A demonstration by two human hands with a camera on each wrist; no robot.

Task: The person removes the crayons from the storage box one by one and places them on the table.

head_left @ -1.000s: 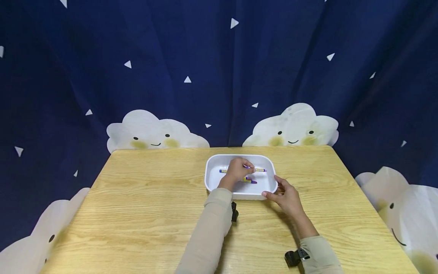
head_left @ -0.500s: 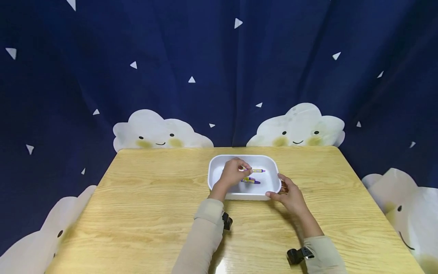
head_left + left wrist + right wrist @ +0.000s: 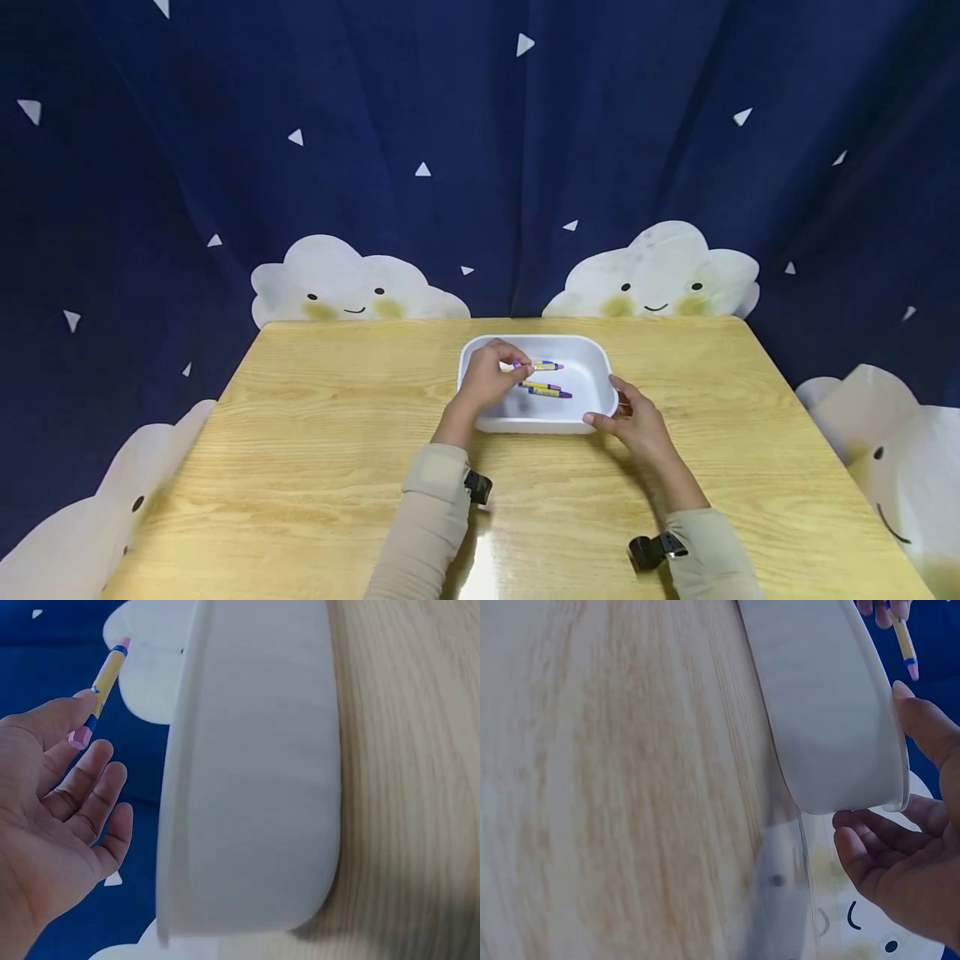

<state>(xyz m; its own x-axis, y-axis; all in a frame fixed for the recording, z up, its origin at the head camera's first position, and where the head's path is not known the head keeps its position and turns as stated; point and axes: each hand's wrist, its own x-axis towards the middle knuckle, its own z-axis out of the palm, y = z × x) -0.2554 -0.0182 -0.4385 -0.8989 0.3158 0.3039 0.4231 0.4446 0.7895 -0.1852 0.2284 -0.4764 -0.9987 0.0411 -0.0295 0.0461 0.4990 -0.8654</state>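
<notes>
Purple-and-yellow crayon (image 3: 546,366): pinched by left hand (image 3: 486,382) above the tray.
Tray (image 3: 596,364): white plastic, two crayons (image 3: 546,389) inside.
Right hand (image 3: 634,419): fingers relaxed, touching tray's corner.

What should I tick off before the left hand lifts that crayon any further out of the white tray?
1. Left hand pinches a crayon at its end: ok.
2. Pinched crayon clear of the tray wall: ok; left wrist view shows it above the rim.
3. Right hand steadies the white tray at its near right corner: ok.
4. Other crayons lie loose on the tray floor, not in the pinch: ok.
5. Tray flat on the wooden table: ok.
6. Firmness of the fingers' pinch: cannot tell.
</notes>
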